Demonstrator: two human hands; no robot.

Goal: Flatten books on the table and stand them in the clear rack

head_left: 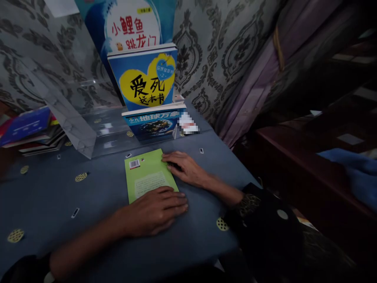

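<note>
A thin green book (147, 173) lies back cover up on the blue-grey tablecloth (97, 188), its barcode at the far left corner. My left hand (156, 212) lies flat on the book's near edge, fingers stretched out to the right. My right hand (185, 167) rests at the book's right edge, fingers curled against that edge. Behind the book, a clear stepped display stand (103, 129) carries three upright books: a low blue earth book (154, 124), a blue and yellow heart book (145, 76) and a tall blue one (129, 25) behind it.
A stack of books (32, 131) sits at the far left. Patterned wallpaper (224, 51) backs the table, a purple curtain (262, 90) hangs to the right. A dark wooden piece of furniture (309, 165) with blue cloth (353, 173) stands at the right. Small stickers dot the cloth.
</note>
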